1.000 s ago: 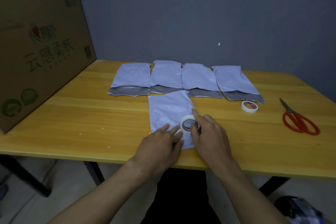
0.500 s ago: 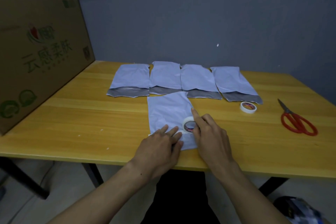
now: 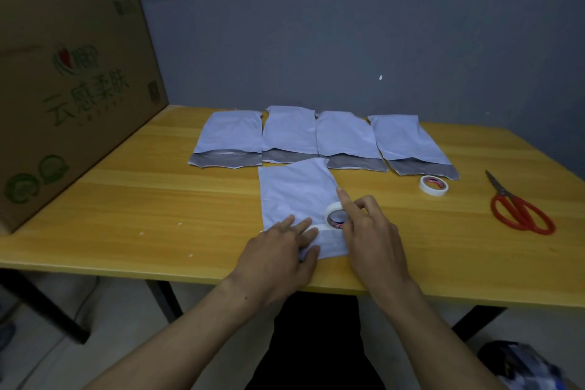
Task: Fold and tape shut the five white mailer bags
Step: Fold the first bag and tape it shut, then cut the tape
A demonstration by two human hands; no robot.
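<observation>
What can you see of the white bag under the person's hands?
The white mailer bag looks like thin, crinkled plastic. It lies flat on the yellow table near the front edge, just before a row of four other bags. The left hand presses its near end flat; the right hand holds a tape roll on it, with a white tape strip running between the hands.
</observation>
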